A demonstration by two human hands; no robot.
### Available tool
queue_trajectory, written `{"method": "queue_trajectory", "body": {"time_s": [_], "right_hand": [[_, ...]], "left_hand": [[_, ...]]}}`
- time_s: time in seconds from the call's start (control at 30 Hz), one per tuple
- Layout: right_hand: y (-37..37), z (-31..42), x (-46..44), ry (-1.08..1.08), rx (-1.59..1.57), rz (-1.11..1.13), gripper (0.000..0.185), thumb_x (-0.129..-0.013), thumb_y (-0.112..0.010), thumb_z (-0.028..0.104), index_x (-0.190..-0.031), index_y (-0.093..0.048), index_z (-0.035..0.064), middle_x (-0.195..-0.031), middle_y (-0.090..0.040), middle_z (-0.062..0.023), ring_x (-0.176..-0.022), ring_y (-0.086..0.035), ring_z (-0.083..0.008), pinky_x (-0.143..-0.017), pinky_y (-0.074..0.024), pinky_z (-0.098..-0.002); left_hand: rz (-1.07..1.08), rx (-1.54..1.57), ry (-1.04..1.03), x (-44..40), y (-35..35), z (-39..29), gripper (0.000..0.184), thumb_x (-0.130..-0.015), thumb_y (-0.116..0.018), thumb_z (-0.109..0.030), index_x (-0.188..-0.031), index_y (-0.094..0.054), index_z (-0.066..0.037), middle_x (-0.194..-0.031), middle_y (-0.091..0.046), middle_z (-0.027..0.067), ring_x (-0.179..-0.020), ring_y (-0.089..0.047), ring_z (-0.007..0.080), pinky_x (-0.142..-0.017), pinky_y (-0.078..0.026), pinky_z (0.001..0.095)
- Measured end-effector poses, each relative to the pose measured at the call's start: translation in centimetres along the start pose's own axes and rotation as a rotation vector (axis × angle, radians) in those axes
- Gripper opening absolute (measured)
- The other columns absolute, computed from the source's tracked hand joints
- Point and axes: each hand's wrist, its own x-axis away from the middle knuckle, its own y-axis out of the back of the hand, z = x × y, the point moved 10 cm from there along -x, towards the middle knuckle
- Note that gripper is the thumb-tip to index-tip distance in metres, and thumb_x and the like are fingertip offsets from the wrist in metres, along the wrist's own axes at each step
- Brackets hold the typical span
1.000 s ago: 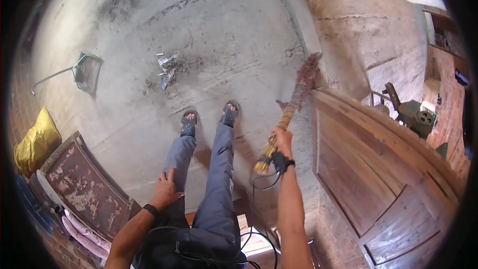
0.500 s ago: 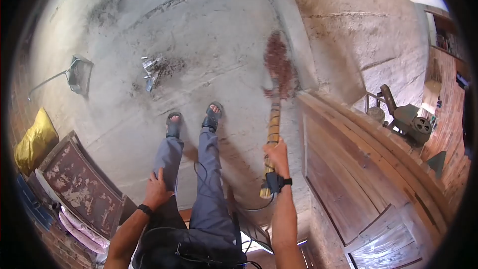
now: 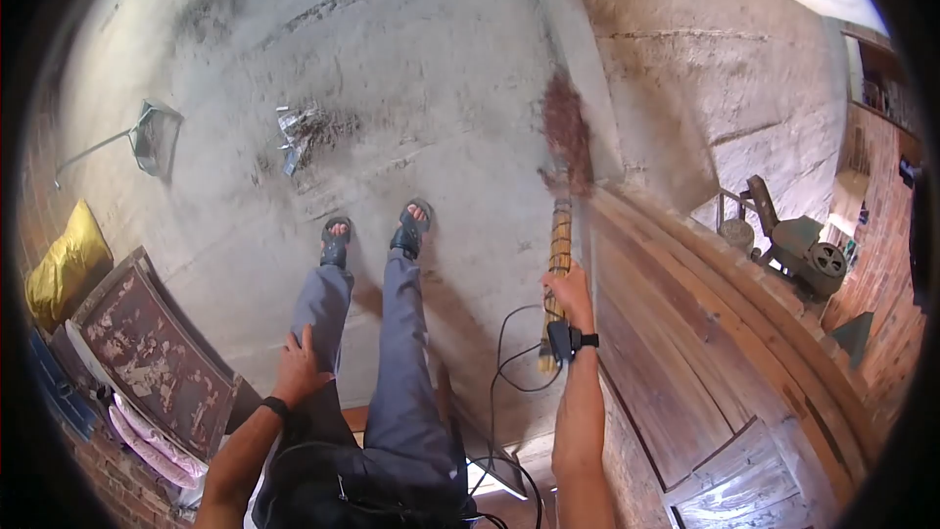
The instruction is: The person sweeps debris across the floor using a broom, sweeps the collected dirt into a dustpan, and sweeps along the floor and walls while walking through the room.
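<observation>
Right hand [image 3: 571,296]: grasps our broom [image 3: 560,235]
Left hand [image 3: 299,372]: open on our leg [image 3: 326,302]
Near right: cabinet [image 3: 676,353] beside broom
Left: dustpan [image 3: 153,140], bag [image 3: 69,260]
Far: debris [image 3: 311,129]

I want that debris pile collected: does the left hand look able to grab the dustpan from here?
Probably not without stepping: open floor separates the left hand from the long-handled dustpan.

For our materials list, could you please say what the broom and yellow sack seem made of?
The broom's yellow handle looks like matt bamboo, from its banded stalks; its ragged reddish head, dull plant fibre perhaps. The bulging yellow sack seems glossy plastic, from bright creases.
</observation>
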Motion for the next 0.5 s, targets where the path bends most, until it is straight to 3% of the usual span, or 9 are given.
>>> {"method": "queue_trajectory", "body": {"time_s": [0.1, 0.23, 0.3, 0.33, 0.47, 0.5], "right_hand": [[-4.8, -1.0, -5.0, -0.081, -0.022, 0.101, 0.019, -0.073, -0.065, 0.004, -0.090, -0.057, 0.0015, -0.066, -0.059, -0.0055, -0.051, -0.061, -0.0175, -0.046, -0.0491, -0.0337], [-8.3, 3.4, -3.2, -0.020, -0.018, 0.171, 0.013, -0.075, -0.067, 0.006, -0.083, -0.058, 0.0030, -0.064, -0.059, -0.0047, -0.051, -0.060, -0.0169, -0.045, -0.0483, -0.0335], [-7.3, 5.9, -0.7, 0.119, -0.022, 0.295, 0.021, -0.077, -0.071, 0.007, -0.092, -0.058, 0.0030, -0.067, -0.059, -0.0041, -0.050, -0.060, -0.0163, -0.045, -0.0484, -0.0327], [-6.3, 6.6, 1.5, 0.062, -0.077, 0.308, 0.030, -0.077, -0.073, 0.007, -0.102, -0.056, 0.0034, -0.069, -0.059, -0.0041, -0.050, -0.059, -0.0158, -0.044, -0.0489, -0.0320], [-0.7, 5.1, 2.1, 0.058, -0.114, 0.144, 0.039, -0.077, -0.074, 0.006, -0.110, -0.052, 0.0044, -0.072, -0.058, -0.0044, -0.049, -0.058, -0.0162, -0.044, -0.0494, -0.0321], [1.4, 4.5, 0.9, 0.042, -0.130, 0.004, 0.035, -0.077, -0.073, 0.007, -0.106, -0.055, 0.0029, -0.070, -0.059, -0.0054, -0.049, -0.059, -0.0166, -0.044, -0.0499, -0.0324]], "left_hand": [[-0.007, -0.044, 0.002, 0.0, -0.1, 0.0, 0.123, -0.060, -0.095, -0.035, -0.154, -0.022, -0.002, -0.129, -0.046, 0.0320, -0.111, -0.055, 0.0481, -0.094, -0.049, 0.0498], [-0.004, -0.048, -0.018, 0.0, -0.4, -0.3, 0.123, -0.060, -0.095, -0.034, -0.153, -0.022, 0.000, -0.129, -0.046, 0.0321, -0.111, -0.055, 0.0483, -0.095, -0.049, 0.0501], [0.008, -0.011, -0.010, -0.2, -0.3, 0.0, 0.122, -0.061, -0.095, -0.033, -0.153, -0.021, 0.001, -0.128, -0.046, 0.0326, -0.112, -0.054, 0.0487, -0.095, -0.048, 0.0508], [-0.008, -0.005, -0.012, -0.7, 0.4, -0.1, 0.122, -0.061, -0.095, -0.033, -0.153, -0.021, 0.001, -0.128, -0.046, 0.0326, -0.112, -0.054, 0.0487, -0.095, -0.048, 0.0508], [0.005, 0.019, -0.020, 0.0, -0.6, 0.1, 0.122, -0.062, -0.095, -0.034, -0.153, -0.021, 0.002, -0.130, -0.045, 0.0356, -0.114, -0.054, 0.0496, -0.097, -0.047, 0.0508], [-0.019, 0.017, -0.037, -0.4, -0.4, 0.1, 0.122, -0.062, -0.094, -0.034, -0.153, -0.021, 0.002, -0.131, -0.045, 0.0365, -0.115, -0.053, 0.0499, -0.097, -0.047, 0.0506]]}}
